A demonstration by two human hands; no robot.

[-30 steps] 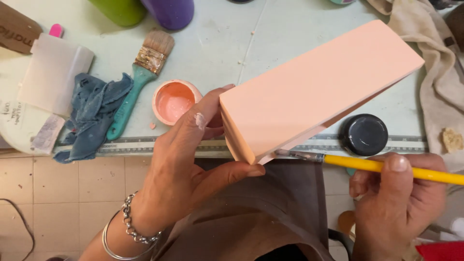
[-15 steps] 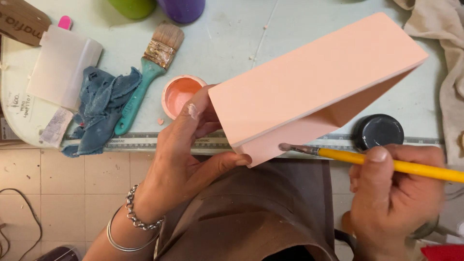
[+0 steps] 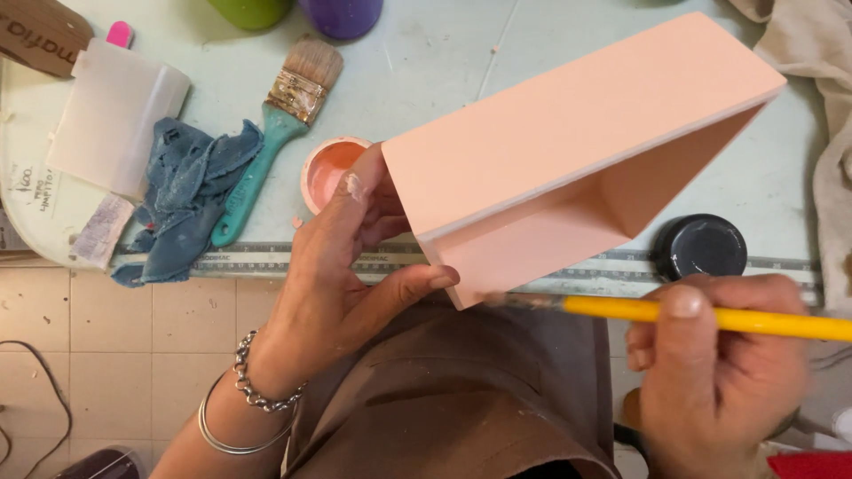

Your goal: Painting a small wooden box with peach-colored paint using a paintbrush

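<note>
Held above the near edge of the bench (image 3: 532,53), a peach-painted wooden piece (image 3: 568,142) made of 2 boards joined at an angle is gripped at its near-left end by the left hand (image 3: 346,266), thumb under the lower corner and fingers on the left edge. Its long axis runs from near-left to far-right, the far end pointing toward the bench's far-right corner, and the open inner angle is turned toward the person. A thin yellow-handled brush (image 3: 710,315) is clasped in the right hand (image 3: 710,372), its tip touching the piece's near bottom corner. Every visible face is already covered in even peach colour; judging by the brush position, only edges or touch-ups appear to be left.

Just behind the left hand, a small open pot of peach paint (image 3: 330,168) stands near the bench's front edge, where a ruler strip (image 3: 266,259) is fixed. A black jar lid (image 3: 701,247) lies toward the right, and a teal-handled flat brush (image 3: 271,133) rests beside a blue rag (image 3: 191,191) on the left.
</note>
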